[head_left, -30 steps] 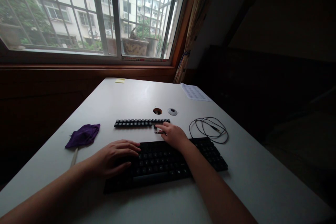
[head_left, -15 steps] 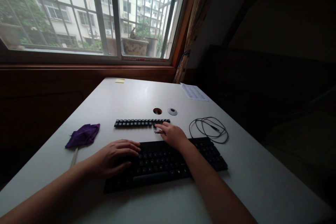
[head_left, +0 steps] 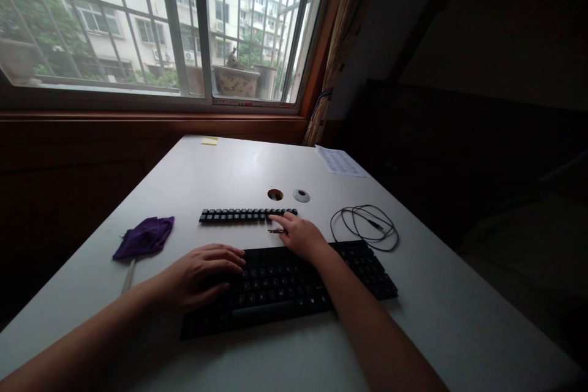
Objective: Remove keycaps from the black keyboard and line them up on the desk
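In the head view, the double row of dark keycaps [head_left: 234,216] lies mid-frame, long axis left to right, up and left of the nearer right hand [head_left: 303,236], whose curled fingers grip a thin dark tool [head_left: 277,231], index finger extended to the row. The left hand [head_left: 206,272] rests loosely open on the keyboard [head_left: 266,282], lower centre; a white table [head_left: 229,174] bears everything, below an upper-left window [head_left: 199,24].

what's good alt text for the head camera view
A person's right hand holds a thin tool, one finger at two rows of dark keycaps; the left hand rests on a black keyboard, on a white desk by a window.
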A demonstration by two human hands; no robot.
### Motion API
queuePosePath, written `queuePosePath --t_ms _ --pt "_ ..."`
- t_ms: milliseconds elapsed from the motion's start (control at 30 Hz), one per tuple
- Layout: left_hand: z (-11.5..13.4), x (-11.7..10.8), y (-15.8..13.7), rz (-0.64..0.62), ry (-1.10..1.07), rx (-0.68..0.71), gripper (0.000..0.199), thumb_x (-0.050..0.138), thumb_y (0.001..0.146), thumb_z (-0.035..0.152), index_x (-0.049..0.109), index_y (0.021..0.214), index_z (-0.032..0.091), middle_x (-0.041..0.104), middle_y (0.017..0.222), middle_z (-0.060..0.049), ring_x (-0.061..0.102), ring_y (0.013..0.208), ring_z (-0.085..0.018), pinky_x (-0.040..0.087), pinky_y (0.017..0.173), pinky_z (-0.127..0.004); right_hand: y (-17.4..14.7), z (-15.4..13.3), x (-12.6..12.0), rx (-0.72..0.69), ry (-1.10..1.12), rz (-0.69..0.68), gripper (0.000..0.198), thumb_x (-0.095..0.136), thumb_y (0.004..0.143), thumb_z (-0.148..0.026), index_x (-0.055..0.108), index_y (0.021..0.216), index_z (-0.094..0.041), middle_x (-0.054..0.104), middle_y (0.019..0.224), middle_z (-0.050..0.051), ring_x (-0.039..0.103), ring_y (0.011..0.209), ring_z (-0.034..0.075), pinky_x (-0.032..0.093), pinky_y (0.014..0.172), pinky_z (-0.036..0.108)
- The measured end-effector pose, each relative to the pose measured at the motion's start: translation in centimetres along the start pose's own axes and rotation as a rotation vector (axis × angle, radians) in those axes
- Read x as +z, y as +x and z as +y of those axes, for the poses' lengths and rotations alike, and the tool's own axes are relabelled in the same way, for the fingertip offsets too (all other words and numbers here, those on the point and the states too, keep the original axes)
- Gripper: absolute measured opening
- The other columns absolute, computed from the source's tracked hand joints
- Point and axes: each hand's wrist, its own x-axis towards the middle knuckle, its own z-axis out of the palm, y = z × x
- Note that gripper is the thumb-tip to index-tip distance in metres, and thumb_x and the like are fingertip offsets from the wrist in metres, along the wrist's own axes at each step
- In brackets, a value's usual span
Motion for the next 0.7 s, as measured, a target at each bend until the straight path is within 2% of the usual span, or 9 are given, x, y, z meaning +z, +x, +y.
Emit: queuePosePath --t_ms 700 --pt "-0.18 0.02 -0.08 -0.034 0.027 -0.017 0.031 0.057 0.091 0.019 0.06 0.122 0.021 0.065 0.123 -0.011 0.055 0.123 -0.027 0.048 0.105 -0.045 0.38 0.17 0.3 -0.017 -0.018 -0.027 0.056 0.049 0.088 -0.027 0.044 0.143 -0.035 0.059 0.125 0.004 0.062 0.098 0.022 0.046 0.083 0.033"
